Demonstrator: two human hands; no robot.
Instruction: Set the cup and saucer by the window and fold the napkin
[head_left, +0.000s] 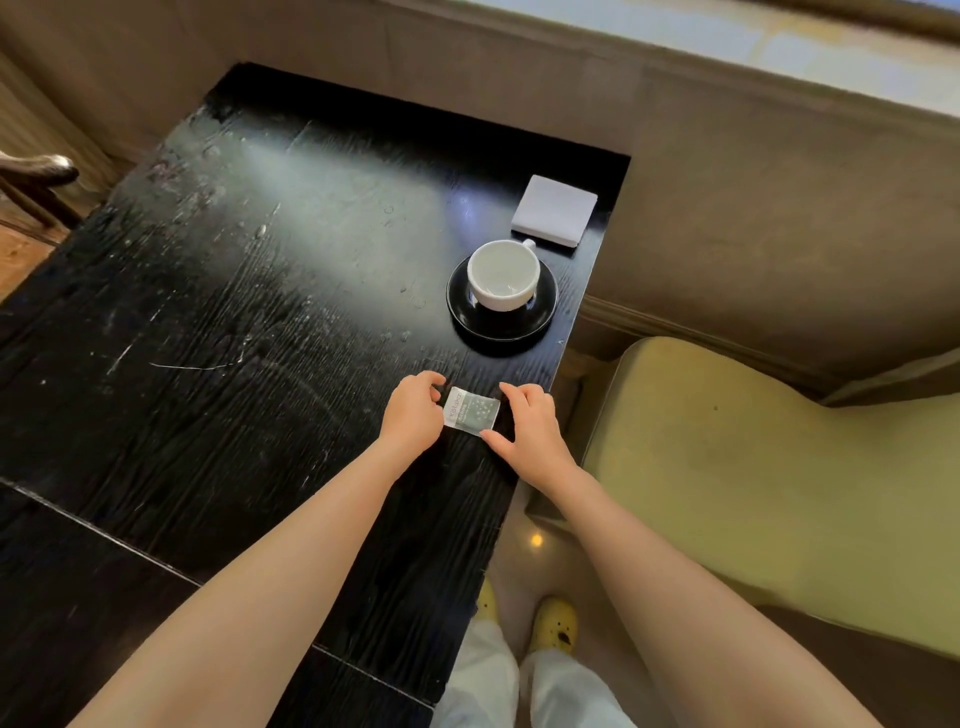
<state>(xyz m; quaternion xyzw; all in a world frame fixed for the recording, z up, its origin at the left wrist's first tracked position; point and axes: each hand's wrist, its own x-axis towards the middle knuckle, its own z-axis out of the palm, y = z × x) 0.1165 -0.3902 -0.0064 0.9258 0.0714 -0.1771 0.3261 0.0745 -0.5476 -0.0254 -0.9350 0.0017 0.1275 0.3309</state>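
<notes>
A white cup (503, 274) is seen upright and empty, set on a black saucer (501, 328), shifted slightly toward the saucer's 12 o'clock side rather than centred. Its small handle is turned to about 1 o'clock. The glossy round saucer is laid flat on the dark counter (260, 312), close to the counter's 3 o'clock edge. A white napkin (554, 210), folded into a neat square, is laid flat at 1 o'clock from the cup, just beside the saucer and near the counter's far corner
</notes>
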